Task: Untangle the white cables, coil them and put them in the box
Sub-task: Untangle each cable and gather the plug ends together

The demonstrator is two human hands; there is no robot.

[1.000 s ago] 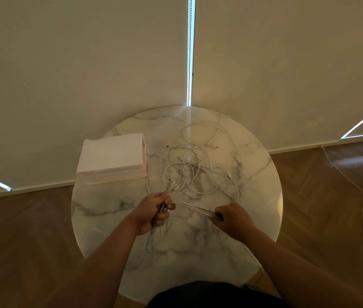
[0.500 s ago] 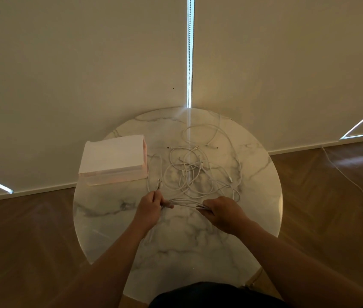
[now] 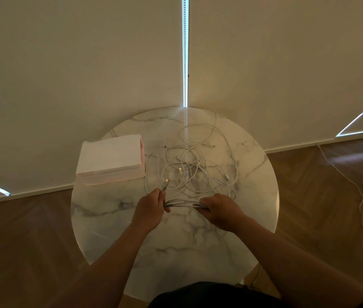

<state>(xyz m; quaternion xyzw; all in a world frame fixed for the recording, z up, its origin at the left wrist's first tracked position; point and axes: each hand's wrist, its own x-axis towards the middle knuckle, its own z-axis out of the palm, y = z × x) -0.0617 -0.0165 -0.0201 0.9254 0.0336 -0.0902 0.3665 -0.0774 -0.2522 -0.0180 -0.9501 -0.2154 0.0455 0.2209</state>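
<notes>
L hand (image 3: pixel 150 207) grip pinching cable bundle (image 3: pixel 182 202), R hand (image 3: pixel 220 210) grip curled round same, palms down

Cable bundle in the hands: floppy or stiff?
Probably floppy: the cable bundle bends between the left hand and right hand. Likely light, its strands being thin. The loose tangle lies in crossing loops, so it may snag.

Marble table (image 3: pixel 100 218): box (image 3: pixel 109 161), cables (image 3: pixel 198 172)
</notes>
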